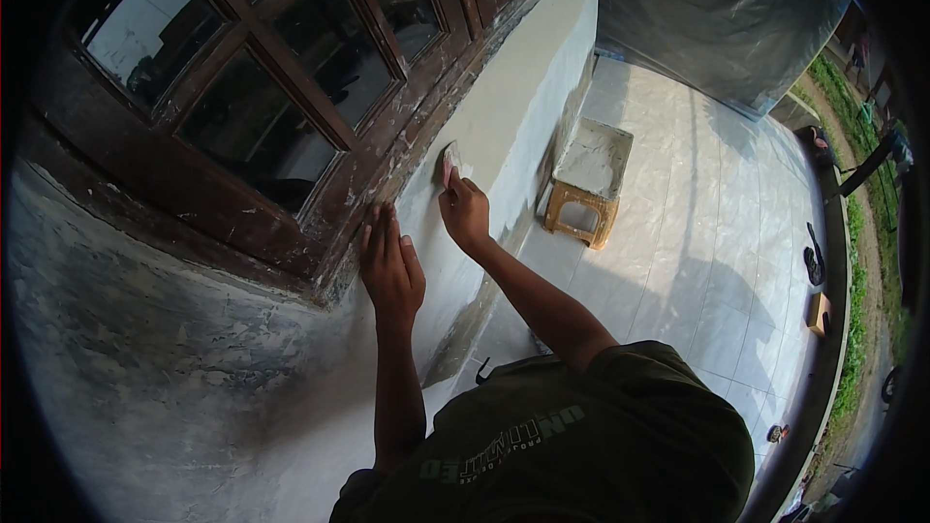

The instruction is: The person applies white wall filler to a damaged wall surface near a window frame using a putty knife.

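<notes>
In my right hand [466, 210] is a small putty knife [449, 165], gripped in closed fingers, its pale blade against the wall [504, 126] just below the window frame. The wall there carries a smooth, whitish coat, darker and rougher toward the left. My left hand [392, 266] lies with its fingers stretched out, touching the wall beside the lower edge of the brown wooden window frame [373, 169]. That frame is spotted with white splashes around its glass panes.
A tray of whitish paste [593, 160] rests on a yellow-brown plastic stool [581, 215] to the right, close to the wall. Plastic sheeting [717, 19] hangs at the far end. Shadows fall over the pale tiled floor [668, 232]. Small items lie along its right edge, including a box [819, 314].
</notes>
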Available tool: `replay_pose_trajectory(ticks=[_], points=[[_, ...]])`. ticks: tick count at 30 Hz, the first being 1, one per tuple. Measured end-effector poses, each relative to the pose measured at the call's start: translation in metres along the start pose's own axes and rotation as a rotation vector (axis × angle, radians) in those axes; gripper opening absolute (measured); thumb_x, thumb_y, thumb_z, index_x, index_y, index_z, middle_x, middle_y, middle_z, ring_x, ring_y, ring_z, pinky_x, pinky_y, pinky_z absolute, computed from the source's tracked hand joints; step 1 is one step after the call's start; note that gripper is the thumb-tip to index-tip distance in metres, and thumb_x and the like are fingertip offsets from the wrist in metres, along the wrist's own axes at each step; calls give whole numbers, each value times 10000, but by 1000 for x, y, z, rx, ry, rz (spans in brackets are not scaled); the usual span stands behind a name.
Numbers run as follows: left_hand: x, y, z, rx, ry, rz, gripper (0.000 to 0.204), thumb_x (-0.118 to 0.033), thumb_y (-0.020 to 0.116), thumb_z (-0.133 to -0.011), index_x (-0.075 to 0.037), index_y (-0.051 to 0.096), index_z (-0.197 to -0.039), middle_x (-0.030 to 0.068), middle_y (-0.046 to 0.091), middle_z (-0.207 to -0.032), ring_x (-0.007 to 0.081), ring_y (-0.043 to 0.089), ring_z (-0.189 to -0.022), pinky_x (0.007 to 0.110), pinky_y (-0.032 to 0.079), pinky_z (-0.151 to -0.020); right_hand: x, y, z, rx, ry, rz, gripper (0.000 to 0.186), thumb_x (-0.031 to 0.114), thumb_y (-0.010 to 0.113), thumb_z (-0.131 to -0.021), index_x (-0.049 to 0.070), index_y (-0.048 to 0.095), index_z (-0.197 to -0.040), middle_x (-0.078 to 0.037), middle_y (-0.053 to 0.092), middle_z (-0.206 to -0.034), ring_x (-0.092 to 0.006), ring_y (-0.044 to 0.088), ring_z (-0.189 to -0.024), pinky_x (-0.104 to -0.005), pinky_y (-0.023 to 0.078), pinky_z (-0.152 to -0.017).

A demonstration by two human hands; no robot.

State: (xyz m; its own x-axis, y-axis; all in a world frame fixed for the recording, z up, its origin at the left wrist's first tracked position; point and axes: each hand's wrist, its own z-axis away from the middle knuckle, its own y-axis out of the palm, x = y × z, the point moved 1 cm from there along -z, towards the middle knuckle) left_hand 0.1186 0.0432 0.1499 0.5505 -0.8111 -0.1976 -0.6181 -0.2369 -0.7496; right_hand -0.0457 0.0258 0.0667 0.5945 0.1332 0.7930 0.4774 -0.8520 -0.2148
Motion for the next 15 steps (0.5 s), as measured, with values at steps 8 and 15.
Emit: replay_pose_trajectory(ticks=[8, 15], points=[[-1, -6, -1, 4, -3, -22, 447, -131, 372, -979, 86, 469, -1358, 215, 496, -1417, 367, 438, -1352, 483, 310, -1127, -5, -31, -25, -152, 35, -107, 398, -31, 597, -813, -15, 638, -1209, -116, 552, -675, -194, 532, -555, -330, 450, -546], [-1, -4, 0, -6, -10, -15, 437, -130, 371, -981, 88, 484, -1342, 212, 512, -1404, 370, 437, -1353, 489, 312, -1123, -3, 2, 20, 28, -32, -67, 390, -21, 602, -791, -36, 606, -1181, -161, 583, -699, -309, 590, -593, -390, 491, -575]])
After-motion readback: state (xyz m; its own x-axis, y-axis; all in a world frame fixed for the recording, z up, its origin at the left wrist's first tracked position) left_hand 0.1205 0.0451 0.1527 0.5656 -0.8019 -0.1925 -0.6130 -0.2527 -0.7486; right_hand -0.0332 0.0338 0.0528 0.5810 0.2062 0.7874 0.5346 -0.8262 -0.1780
